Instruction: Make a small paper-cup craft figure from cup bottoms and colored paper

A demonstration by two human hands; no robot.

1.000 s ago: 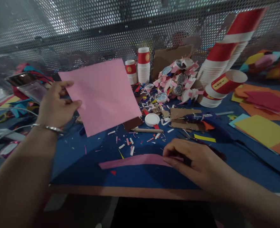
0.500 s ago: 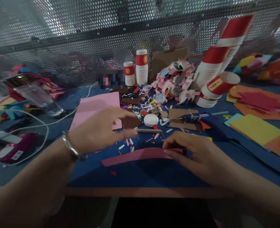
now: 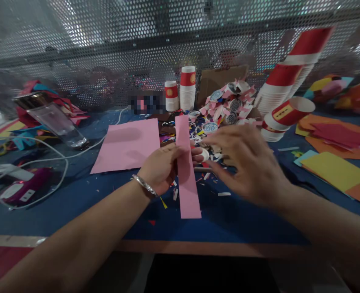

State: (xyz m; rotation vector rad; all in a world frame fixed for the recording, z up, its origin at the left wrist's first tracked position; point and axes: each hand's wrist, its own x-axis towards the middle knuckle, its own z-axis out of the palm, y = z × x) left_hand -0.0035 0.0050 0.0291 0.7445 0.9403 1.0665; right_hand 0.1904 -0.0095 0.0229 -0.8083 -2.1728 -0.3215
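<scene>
A long pink paper strip [image 3: 187,187] stands nearly upright in front of me, pinched by my left hand [image 3: 163,167], which wears a silver bangle. Its thumb lies on the strip's face, and some fingers show past the right edge. To the right, my right hand [image 3: 247,167] hovers slightly blurred with fingers apart and nothing visible between them. A white round lid-like disc [image 3: 205,154] shows behind the strip, partly covered by my left fingertips. The larger pink sheet [image 3: 128,142] lies flat at the left. A thin brown stick [image 3: 203,169] rests behind the strip.
Paper scraps litter the blue table [image 3: 106,211]. Behind them are a pile of pink-tabbed discs [image 3: 229,101] and stacked paper cups [image 3: 187,89]. More cups [image 3: 279,87] lean at right, near coloured paper [image 3: 335,171]. A clear bottle [image 3: 56,122], white cable and purple device [image 3: 30,185] occupy the left.
The pink strip has gone from lying sideways on the table to upright in my left hand. My right hand has let go of it, risen and opened.
</scene>
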